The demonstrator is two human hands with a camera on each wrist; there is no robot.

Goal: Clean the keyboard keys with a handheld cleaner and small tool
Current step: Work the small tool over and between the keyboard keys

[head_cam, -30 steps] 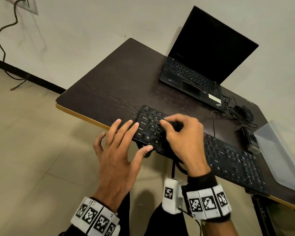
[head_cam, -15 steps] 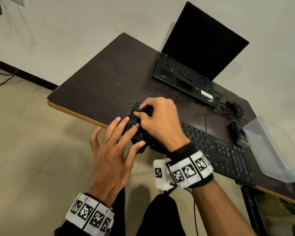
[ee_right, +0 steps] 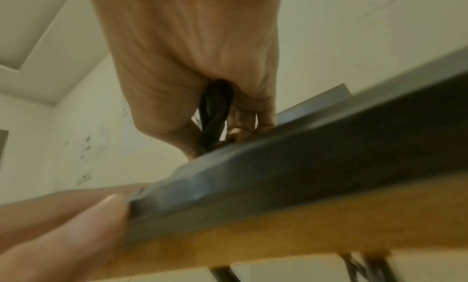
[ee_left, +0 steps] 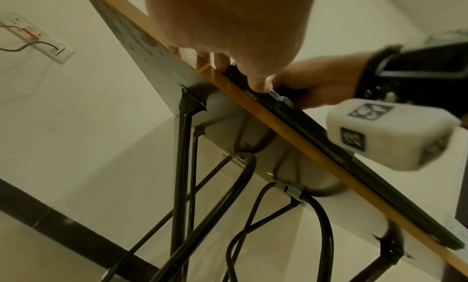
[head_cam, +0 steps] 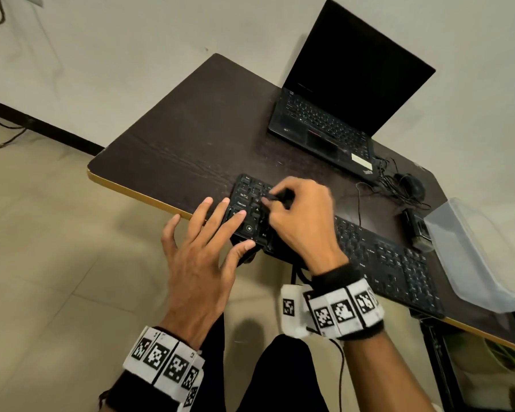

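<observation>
A black keyboard [head_cam: 384, 257] lies along the near edge of the dark table [head_cam: 176, 144], seen from below as a dark slab [ee_right: 329, 166]. My right hand [head_cam: 301, 218] grips a small black tool [head_cam: 283, 197] over the keyboard's upper left keys; the tool shows as a dark shape [ee_right: 215, 114] in the fist. My left hand [head_cam: 202, 251] lies flat with straight fingers on the keyboard's left end, thumb at the front edge [ee_left: 258, 84]. The tool's tip is hidden by the fingers.
An open black laptop [head_cam: 339, 93] stands at the back of the table. A black mouse [head_cam: 414, 185] with tangled cable, a small dark device [head_cam: 416, 227] and a clear plastic tray [head_cam: 473, 254] sit at the right. Black table legs [ee_left: 182, 166] stand below.
My right hand with the tool went from the lower left keys up to the keyboard's top left corner, then back a little to the right. The left hand stays flat on the left end.
</observation>
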